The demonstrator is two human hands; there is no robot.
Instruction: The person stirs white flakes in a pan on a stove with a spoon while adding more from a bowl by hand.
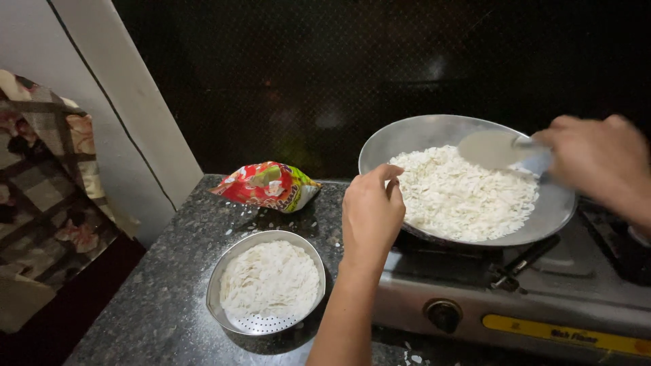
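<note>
Steel pan (pixel 434 132) of white flakes (pixel 468 196) on stove (pixel 542 298): left hand (pixel 371 215) pinching its near rim, right hand (pixel 600 161) closed around flat spatula (pixel 489 149); perforated bowl (pixel 266 283) on counter (pixel 163 298).

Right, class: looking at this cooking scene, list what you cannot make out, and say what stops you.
Head view only:
- Spatula handle: hidden inside the right hand, which is motion-blurred.
- Left hand fingertips on the pan rim: the grip is hidden behind the hand.
- Burner under the pan: covered by the pan.
- Stove front: cut off by the bottom edge.
- Back wall: too dark.
</note>
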